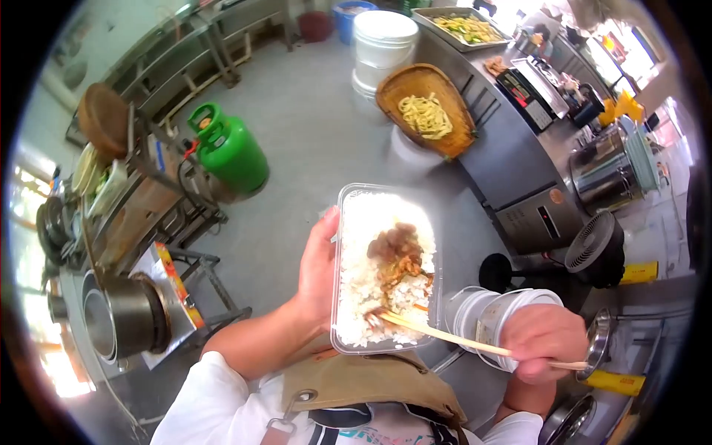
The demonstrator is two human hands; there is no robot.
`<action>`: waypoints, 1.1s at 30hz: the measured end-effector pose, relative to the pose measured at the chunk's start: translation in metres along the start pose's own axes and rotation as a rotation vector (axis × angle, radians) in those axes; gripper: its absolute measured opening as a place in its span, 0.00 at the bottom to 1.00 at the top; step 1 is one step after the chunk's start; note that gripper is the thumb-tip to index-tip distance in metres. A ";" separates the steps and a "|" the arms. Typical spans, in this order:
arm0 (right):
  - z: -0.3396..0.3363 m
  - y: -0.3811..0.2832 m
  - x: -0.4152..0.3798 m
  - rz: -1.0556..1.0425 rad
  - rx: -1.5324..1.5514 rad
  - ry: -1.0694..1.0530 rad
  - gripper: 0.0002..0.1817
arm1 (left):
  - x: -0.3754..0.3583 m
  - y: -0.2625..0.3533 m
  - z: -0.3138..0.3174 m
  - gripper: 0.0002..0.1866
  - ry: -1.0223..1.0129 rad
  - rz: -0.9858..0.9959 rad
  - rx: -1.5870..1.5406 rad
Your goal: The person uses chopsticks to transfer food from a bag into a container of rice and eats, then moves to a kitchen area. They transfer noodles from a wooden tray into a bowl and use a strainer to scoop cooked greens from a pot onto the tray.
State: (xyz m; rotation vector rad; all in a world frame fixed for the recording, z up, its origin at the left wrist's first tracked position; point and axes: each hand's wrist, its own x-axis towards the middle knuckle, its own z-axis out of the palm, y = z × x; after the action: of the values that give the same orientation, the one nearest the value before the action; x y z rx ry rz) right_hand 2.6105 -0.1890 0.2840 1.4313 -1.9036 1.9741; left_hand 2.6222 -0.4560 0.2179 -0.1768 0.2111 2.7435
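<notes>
A clear plastic food container is held up in front of my chest, filled with white rice and topped with brown pieces and a saucy, orange-brown food. My left hand grips its left side, with the thumb along the edge and the other fingers mostly hidden underneath. In my right hand is a pair of wooden chopsticks, the fingers closed around them. Their tips are in the rice near the container's lower middle.
A green gas cylinder stands on the floor at left, near a metal pot. A wooden board with noodles, white buckets and a steel counter are ahead and right. A black fan sits at right.
</notes>
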 end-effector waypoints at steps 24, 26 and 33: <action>-0.014 -0.001 0.091 0.547 -0.637 0.719 0.18 | 0.191 0.073 0.034 0.37 -0.223 -0.493 -0.075; -0.011 -0.005 0.092 0.523 -0.461 0.833 0.19 | 0.185 0.070 0.056 0.37 -0.142 -0.528 -0.011; -0.024 -0.087 0.087 0.604 -0.071 0.712 0.17 | 0.153 0.033 0.131 0.37 0.050 -0.436 0.297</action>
State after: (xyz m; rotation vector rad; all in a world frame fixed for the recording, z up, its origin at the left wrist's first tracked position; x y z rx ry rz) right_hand 2.5993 -0.1957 0.4088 0.0422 -2.1065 2.1570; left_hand 2.4569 -0.4082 0.3269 -0.1849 0.5233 2.2466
